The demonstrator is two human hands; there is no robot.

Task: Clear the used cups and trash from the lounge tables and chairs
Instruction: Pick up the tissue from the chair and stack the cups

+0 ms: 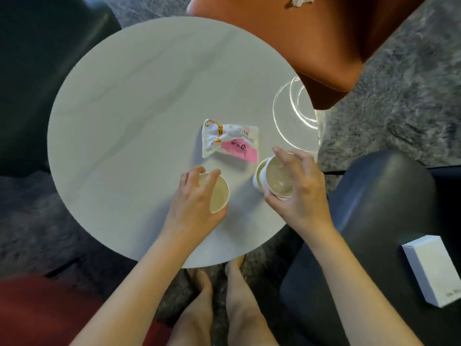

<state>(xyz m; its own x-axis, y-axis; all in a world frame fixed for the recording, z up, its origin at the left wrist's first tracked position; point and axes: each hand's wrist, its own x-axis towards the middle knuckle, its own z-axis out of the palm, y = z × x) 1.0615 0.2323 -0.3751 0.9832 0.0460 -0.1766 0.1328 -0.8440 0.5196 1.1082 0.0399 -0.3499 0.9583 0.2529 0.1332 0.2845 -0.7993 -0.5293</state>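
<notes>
two cups are gripped near the table's (124, 121) near edge: one (219, 194) by the left hand (197, 203), another (279, 177) by the right hand (301, 188). a wrapper (230, 141) lies between them, farther in.

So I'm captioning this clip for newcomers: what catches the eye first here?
Two hands over a round white table: the left hand grips one paper cup, the right hand holds another paper cup tilted above a third. Between them, farther back, lies a crumpled pink-and-white snack wrapper. A clear glass dish sits at the right edge, partly under an orange chair.
</notes>
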